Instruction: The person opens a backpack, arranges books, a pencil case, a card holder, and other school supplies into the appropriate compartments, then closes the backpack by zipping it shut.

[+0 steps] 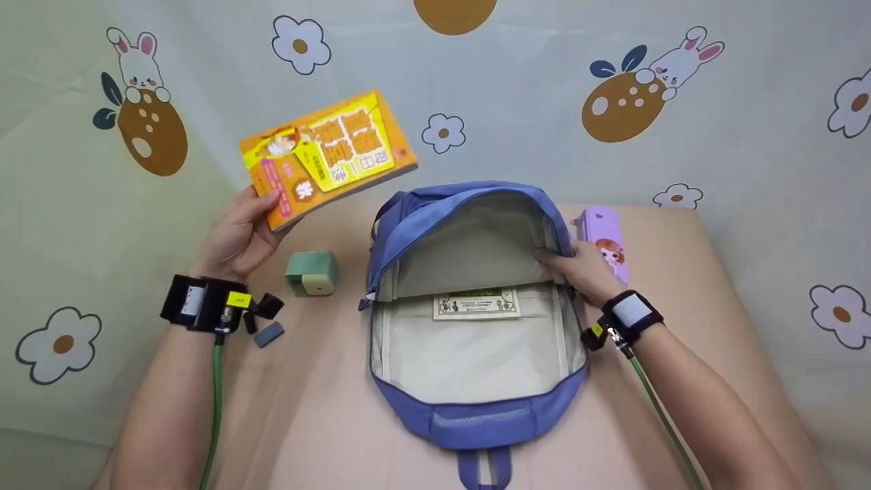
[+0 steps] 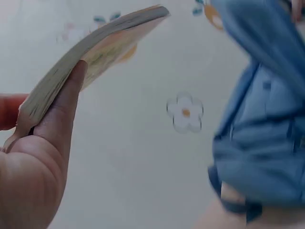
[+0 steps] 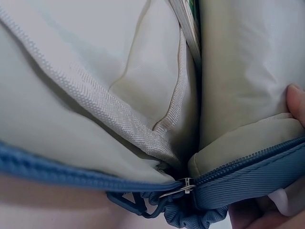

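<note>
In the head view my left hand (image 1: 241,231) grips the lower left corner of an orange and yellow book (image 1: 340,156), raised above the table to the left of a blue backpack (image 1: 476,425). The left wrist view shows the book's page edges (image 2: 52,76) between thumb and fingers, the book slightly bent. The backpack lies unzipped with its pale lining exposed. My right hand (image 1: 588,272) pinches the right edge of its raised front flap, thumb on the inside. Another book (image 1: 476,305) lies inside, partly covered by the flap. An open zipper (image 3: 257,160) runs beside the right hand.
A green and cream box-shaped item (image 1: 311,273) stands left of the backpack, with a small grey-blue block (image 1: 269,334) nearer the left wrist. A purple pencil case (image 1: 602,228) lies behind the right hand. A patterned cloth (image 1: 517,102) hangs behind the table.
</note>
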Motion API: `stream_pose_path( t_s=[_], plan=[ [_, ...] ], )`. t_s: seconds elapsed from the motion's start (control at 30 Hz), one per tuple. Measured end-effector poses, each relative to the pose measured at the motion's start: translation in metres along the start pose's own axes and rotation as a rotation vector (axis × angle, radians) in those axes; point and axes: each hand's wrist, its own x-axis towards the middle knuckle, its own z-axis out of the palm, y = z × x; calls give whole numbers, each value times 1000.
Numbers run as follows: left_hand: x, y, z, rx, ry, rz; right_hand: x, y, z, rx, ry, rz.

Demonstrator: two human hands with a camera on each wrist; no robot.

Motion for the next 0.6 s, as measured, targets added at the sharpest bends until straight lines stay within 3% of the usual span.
stream_pose_path(
  t_s=[0.07, 0.17, 0.3, 0.47, 0.6],
  plan=[
    [-3, -3, 16, 6, -63, -9, -1, -2, 0, -5, -4, 1],
    [-8, -12, 44, 102, -123, -44, 0, -2, -1, -10, -13, -1],
    [-16, -32, 75, 194, -189, -113, 0, 2, -2, -18, -15, 5],
    [-35, -73, 99, 173, -241, -287, 0, 2, -3, -18, -15, 10],
    [-51, -109, 109, 146, -208, -476, 0, 0, -3, 62, -54, 8]
  ],
)
